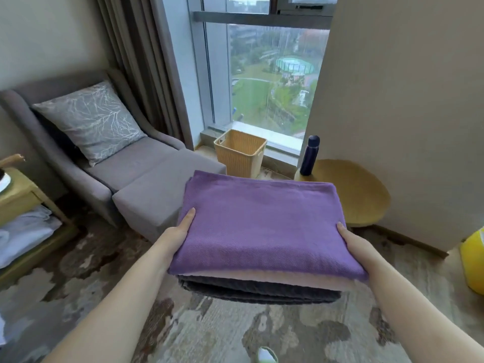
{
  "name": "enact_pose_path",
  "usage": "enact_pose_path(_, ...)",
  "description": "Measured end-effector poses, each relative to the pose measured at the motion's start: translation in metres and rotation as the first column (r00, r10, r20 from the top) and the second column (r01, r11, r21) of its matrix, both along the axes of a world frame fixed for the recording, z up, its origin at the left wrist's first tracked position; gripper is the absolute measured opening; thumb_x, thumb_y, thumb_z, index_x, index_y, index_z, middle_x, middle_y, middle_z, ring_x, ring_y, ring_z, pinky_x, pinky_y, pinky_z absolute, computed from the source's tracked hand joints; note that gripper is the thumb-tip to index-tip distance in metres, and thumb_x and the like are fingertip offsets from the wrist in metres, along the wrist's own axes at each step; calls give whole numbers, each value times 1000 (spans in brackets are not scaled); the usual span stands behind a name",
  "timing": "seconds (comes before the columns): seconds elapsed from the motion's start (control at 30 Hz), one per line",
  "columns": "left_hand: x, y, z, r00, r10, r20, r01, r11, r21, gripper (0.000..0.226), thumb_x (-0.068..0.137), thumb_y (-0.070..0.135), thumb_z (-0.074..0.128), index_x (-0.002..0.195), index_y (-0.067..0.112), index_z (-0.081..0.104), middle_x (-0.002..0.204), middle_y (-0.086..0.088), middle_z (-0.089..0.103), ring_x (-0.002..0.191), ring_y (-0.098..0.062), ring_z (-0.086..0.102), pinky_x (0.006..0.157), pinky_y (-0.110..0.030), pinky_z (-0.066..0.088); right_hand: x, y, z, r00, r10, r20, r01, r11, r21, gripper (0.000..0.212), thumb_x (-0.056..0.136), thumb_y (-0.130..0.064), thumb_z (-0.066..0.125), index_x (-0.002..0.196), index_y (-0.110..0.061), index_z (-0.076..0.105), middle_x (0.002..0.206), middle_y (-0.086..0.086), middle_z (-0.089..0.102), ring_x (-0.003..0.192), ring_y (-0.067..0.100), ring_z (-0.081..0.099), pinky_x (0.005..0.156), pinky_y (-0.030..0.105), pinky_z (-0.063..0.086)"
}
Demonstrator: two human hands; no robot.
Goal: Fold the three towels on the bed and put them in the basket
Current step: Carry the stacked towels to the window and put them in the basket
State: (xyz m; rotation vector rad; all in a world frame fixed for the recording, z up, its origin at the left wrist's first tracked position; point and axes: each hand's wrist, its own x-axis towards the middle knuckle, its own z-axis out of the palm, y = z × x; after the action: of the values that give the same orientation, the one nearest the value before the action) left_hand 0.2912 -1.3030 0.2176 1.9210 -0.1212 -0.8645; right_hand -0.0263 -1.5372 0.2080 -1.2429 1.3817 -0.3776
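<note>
- No writing, label, brand, number or sign is legible on anything at the fingers (189, 218), beyond them, or to either side.

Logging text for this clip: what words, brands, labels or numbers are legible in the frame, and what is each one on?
No readable text anywhere in this frame.
The folded towels, the basket and the dark bottle show no words, logos or numbers.
The yellow container at the right edge is cut off and blurred; any label on it cannot be read.
</note>
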Motion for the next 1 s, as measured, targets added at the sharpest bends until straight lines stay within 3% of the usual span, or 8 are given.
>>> enact_pose_path(0.1, 45, -61, 9, 1000, 25, -1, -25, 999, -29, 94, 69, 77, 56, 130, 5, 55, 121, -8, 59, 90, -21, 52, 88, -28, 35, 53, -70, 14, 999, 22, 30, -22, 999, -24, 53, 92, -51, 50, 124, -9, 57, 109, 1, 57, 83, 14, 55, 80, 28, 38)
enact_pose_path(0.23, 100, -120, 22, 998, 53, -17, -54, 996, -75, 89, 73, 74, 54, 132, 8, 53, 124, -11, 57, 76, -17, 52, 85, -30, 37, 119, -138, 32, 992, 64, 112, -66, 998, 14, 41, 91, -52, 52, 111, -17, 58, 95, -4, 61, 83, 11, 58, 75, 29, 43)
enact_pose_path(0.37, 155, -157, 13, 997, 72, -24, -73, 996, -51, 84, 75, 71, 57, 125, 3, 58, 109, -8, 63, 83, -22, 58, 79, -29, 42, 179, -183, 21, 988, 90, 128, -99, 993, 64, 42, 91, -51, 52, 111, -15, 61, 102, -1, 65, 94, 19, 61, 83, 33, 46)
enact_pose_path(0.5, 223, -194, -7, 996, 68, -53, -69, 997, -19, 86, 75, 70, 58, 126, 1, 57, 116, -13, 64, 94, -28, 62, 83, -32, 46, 247, -220, -3, 989, 91, 120, -99, 993, 69, 42, 91, -50, 52, 113, -16, 62, 102, -4, 66, 95, 17, 62, 83, 33, 46)
enact_pose_path(0.67, 334, -260, -12, 998, -8, -56, 7, 1000, -18, 83, 76, 69, 58, 122, -1, 59, 109, -12, 65, 91, -27, 63, 83, -32, 46, 342, -266, -25, 996, 39, 80, -43, 998, 50, 54, 92, -50, 51, 128, -9, 58, 125, 6, 61, 112, 26, 57, 106, 41, 39)
enact_pose_path(0.77, 400, -303, -2, 999, -50, -2, 50, 999, 0, 85, 77, 71, 55, 124, -1, 59, 112, -11, 63, 94, -27, 61, 85, -31, 43, 394, -292, -21, 995, 23, 97, -30, 997, 70, 55, 92, -52, 51, 126, -10, 59, 121, 4, 63, 110, 24, 59, 106, 41, 40)
enact_pose_path(0.9, 463, -357, 8, 996, -87, 20, 87, 996, -3, 83, 77, 72, 53, 125, 3, 59, 112, -9, 63, 85, -21, 60, 77, -28, 42, 446, -333, -14, 995, 0, 105, -2, 1000, 23, 58, 93, -53, 47, 133, -12, 54, 131, 3, 58, 118, 23, 54, 109, 39, 37)
enact_pose_path(1.0, 497, -394, 2, 994, -105, 14, 105, 994, -2, 81, 77, 72, 53, 120, 5, 61, 103, -6, 65, 83, -20, 61, 66, -26, 45, 478, -371, -18, 999, 17, 49, -16, 1000, -26, 61, 91, -59, 45, 135, -17, 52, 128, -2, 56, 109, 19, 53, 99, 31, 38)
